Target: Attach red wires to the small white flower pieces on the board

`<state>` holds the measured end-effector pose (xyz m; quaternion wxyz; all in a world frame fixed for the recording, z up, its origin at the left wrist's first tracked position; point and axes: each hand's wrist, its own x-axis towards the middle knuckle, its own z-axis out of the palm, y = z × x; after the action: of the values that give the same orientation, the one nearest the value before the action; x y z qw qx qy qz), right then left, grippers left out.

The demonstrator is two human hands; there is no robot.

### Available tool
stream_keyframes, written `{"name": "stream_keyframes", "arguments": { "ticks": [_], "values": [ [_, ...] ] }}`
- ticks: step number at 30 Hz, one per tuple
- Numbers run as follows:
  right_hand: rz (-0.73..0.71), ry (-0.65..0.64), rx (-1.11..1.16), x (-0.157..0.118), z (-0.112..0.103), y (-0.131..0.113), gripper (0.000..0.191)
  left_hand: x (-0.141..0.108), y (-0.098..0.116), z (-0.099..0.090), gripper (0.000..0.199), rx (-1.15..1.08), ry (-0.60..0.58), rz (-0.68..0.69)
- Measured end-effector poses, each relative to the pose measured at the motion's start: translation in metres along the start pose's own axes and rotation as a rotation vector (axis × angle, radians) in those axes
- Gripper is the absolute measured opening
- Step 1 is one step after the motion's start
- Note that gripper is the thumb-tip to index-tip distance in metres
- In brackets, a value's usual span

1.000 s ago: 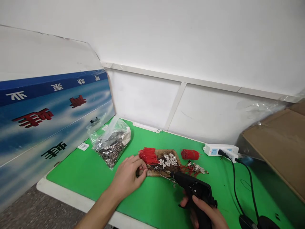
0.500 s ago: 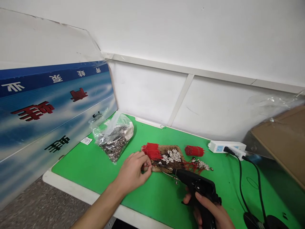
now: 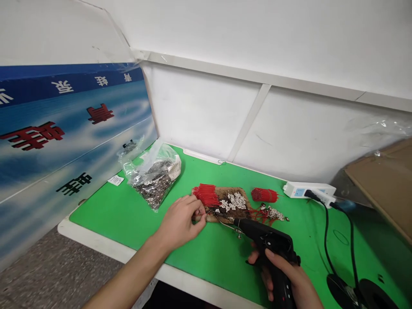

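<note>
Black plastic gun-shaped tool (image 3: 268, 238) with a slim metal tip is over the green-topped bench (image 3: 199, 253), its handle wrapped in the right hand's (image 3: 289, 272) closed grip, its tip reaching the scorched brown board (image 3: 227, 190). The left hand (image 3: 182, 216) presses thumb and fingers together at the board's near left corner; whatever they pinch is too small to make out. Thin red strands (image 3: 207, 195) and small silvery pieces (image 3: 236, 200) lie on the board, a tied red bundle (image 3: 264, 195) just beside it.
</note>
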<state>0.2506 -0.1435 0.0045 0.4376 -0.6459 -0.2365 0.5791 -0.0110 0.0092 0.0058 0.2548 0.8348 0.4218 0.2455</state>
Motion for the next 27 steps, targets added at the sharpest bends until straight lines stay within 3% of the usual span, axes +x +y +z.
{"name": "stream_keyframes", "arguments": {
  "ticks": [9,16,27],
  "values": [
    [-0.026,0.020,0.096,-0.0047,0.0048,-0.0059,0.059,0.0005,-0.0028,0.0009,0.010,-0.008,0.012,0.016],
    [0.039,0.002,0.013,-0.0011,-0.0036,0.0006,0.061,0.0012,-0.0026,0.0010,0.009,-0.007,0.005,0.019],
    [0.032,0.062,-0.026,-0.0100,0.0032,-0.0060,0.061,0.0009,-0.0021,0.0002,0.008,-0.005,-0.001,0.003]
  ]
}}
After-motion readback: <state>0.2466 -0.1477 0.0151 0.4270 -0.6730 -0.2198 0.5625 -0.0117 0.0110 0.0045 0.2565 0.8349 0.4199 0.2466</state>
